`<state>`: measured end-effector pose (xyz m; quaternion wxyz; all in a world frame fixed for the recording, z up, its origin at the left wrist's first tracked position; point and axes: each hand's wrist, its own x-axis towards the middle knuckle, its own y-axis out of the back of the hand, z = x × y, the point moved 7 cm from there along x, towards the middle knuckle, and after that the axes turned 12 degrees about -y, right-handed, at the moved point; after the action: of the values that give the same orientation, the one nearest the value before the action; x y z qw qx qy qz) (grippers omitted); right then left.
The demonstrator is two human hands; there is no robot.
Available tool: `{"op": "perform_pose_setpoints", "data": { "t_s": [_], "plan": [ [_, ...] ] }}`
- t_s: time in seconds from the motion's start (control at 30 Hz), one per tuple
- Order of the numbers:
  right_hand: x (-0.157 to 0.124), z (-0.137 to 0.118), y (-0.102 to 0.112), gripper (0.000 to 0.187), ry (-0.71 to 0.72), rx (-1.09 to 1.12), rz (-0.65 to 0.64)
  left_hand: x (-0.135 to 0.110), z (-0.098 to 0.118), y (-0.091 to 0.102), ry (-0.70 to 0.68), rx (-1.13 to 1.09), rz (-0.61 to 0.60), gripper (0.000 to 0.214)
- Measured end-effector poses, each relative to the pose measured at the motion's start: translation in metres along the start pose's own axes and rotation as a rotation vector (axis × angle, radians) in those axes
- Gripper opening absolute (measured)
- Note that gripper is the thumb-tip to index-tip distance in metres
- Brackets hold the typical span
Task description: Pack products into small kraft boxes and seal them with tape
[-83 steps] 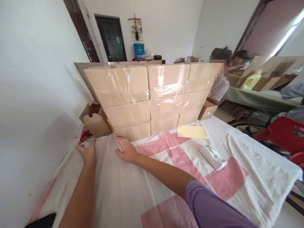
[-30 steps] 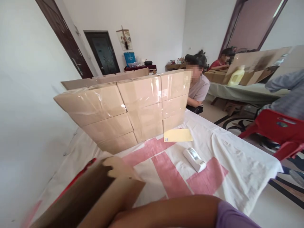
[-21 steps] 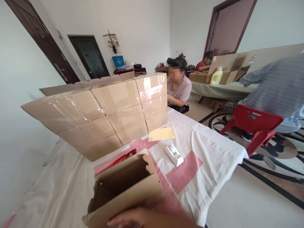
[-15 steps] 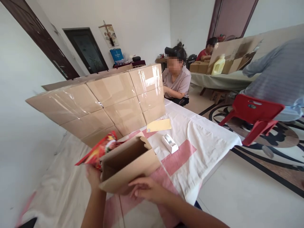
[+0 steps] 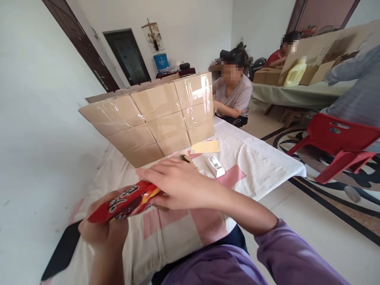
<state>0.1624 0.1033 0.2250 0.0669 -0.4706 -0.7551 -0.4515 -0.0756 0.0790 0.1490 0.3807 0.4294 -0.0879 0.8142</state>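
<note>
A shiny red food packet [image 5: 126, 204] with white lettering is held up above the near part of the table, tilted. My left hand [image 5: 103, 227] is closed round its lower left end. Over its upper right part lies my right hand [image 5: 178, 184], fingers across the top and thumb underneath, gripping it. Behind my right hand stands an open cardboard box [image 5: 192, 161], mostly hidden, with a corner showing past the wrist. To the right of it, a small white tape dispenser [image 5: 215, 166] rests on the pink and white cloth.
A wall of taped cardboard boxes [image 5: 163, 130] stands across the table. A yellow card [image 5: 206, 147] lies at its foot. Beyond it crouches a person [image 5: 233, 89]. At left is a black flat object [image 5: 61, 251]; at right, a red chair [image 5: 346, 130].
The red packet has come from behind the box to in front of it, towards me. My right hand has left the box's side and taken hold of the packet. My view has shifted left.
</note>
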Motion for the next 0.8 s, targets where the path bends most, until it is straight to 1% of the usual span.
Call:
{"op": "perform_pose_setpoints", "data": {
  "t_s": [0.03, 0.07, 0.1, 0.13, 0.17, 0.2, 0.23, 0.3, 0.33, 0.37, 0.4, 0.43, 0.47, 0.53, 0.57, 0.6, 0.67, 0.73, 0.8],
  "plan": [
    [0.007, 0.003, -0.005, 0.038, 0.011, -0.037, -0.049, 0.002, 0.012, -0.002, -0.081, -0.024, 0.028, 0.025],
    [0.013, 0.009, -0.008, 0.031, 0.013, -0.054, -0.081, 0.007, 0.018, -0.005, -0.122, -0.09, 0.061, 0.027],
    [0.018, 0.017, -0.008, 0.026, 0.005, -0.042, -0.092, 0.012, 0.016, -0.008, -0.107, -0.178, 0.1, 0.03],
    [0.022, 0.027, -0.004, 0.023, -0.016, 0.009, -0.073, 0.017, 0.005, -0.012, -0.038, -0.257, 0.118, 0.032],
    [0.026, 0.039, 0.002, 0.021, -0.047, 0.099, -0.022, 0.021, -0.01, -0.018, 0.055, -0.292, 0.12, 0.032],
    [0.029, 0.051, 0.01, 0.022, -0.08, 0.219, 0.043, 0.023, -0.028, -0.025, 0.145, -0.264, 0.088, 0.034],
    [0.032, 0.064, 0.016, 0.027, -0.114, 0.349, 0.109, 0.022, -0.045, -0.035, 0.217, -0.206, 0.007, 0.042],
    [0.035, 0.089, 0.022, 0.041, -0.168, 0.568, 0.209, 0.015, -0.075, -0.054, 0.306, -0.12, -0.151, 0.066],
    [0.037, 0.098, 0.021, 0.047, -0.181, 0.634, 0.223, 0.008, -0.088, -0.063, 0.347, -0.096, -0.235, 0.08],
    [0.039, 0.103, 0.018, 0.05, -0.186, 0.669, 0.206, 0.002, -0.098, -0.071, 0.388, -0.087, -0.303, 0.091],
    [0.04, 0.106, 0.013, 0.051, -0.186, 0.678, 0.161, -0.004, -0.106, -0.078, 0.424, -0.087, -0.369, 0.1],
    [0.041, 0.107, 0.007, 0.051, -0.184, 0.665, 0.096, -0.009, -0.11, -0.084, 0.445, -0.102, -0.426, 0.103],
    [0.041, 0.106, -0.001, 0.048, -0.185, 0.62, 0.014, -0.012, -0.111, -0.089, 0.449, -0.128, -0.463, 0.102],
    [0.039, 0.105, -0.015, 0.036, -0.198, 0.423, -0.155, -0.012, -0.109, -0.092, 0.415, -0.186, -0.486, 0.09],
    [0.037, 0.106, -0.021, 0.029, -0.212, 0.29, -0.212, -0.011, -0.108, -0.092, 0.399, -0.196, -0.482, 0.082],
    [0.036, 0.108, -0.025, 0.023, -0.228, 0.158, -0.251, -0.01, -0.107, -0.091, 0.399, -0.193, -0.469, 0.076],
    [0.035, 0.115, -0.031, 0.021, -0.262, -0.045, -0.293, -0.01, -0.109, -0.088, 0.439, -0.182, -0.446, 0.071],
    [0.037, 0.125, -0.037, 0.023, -0.306, -0.159, -0.327, -0.013, -0.111, -0.088, 0.497, -0.202, -0.451, 0.071],
    [0.042, 0.137, -0.044, 0.022, -0.376, -0.256, -0.341, -0.016, -0.112, -0.089, 0.526, -0.234, -0.467, 0.069]
  ]
}}
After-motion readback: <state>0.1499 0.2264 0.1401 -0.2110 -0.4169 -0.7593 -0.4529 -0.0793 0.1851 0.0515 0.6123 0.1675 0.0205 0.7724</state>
